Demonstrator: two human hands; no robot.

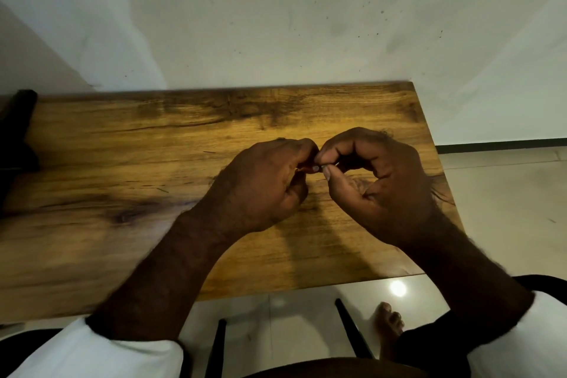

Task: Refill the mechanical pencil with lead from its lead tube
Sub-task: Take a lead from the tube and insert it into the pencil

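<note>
Both hands meet above the middle of the wooden table (153, 181). My left hand (264, 184) is curled round a small reddish object (305, 168), of which only a sliver shows between the fingers; I cannot tell if it is the pencil or the lead tube. My right hand (377, 181) pinches a tiny grey-tipped piece (322, 167) between thumb and forefinger, right against the left hand's fingertips. The rest of both objects is hidden inside the hands.
A few thin dark slivers lie on the tabletop (210, 152) left of the hands. A dark object (18, 132) sits at the table's far left edge. The wall is close behind; the table's right edge (441, 181) drops to a tiled floor.
</note>
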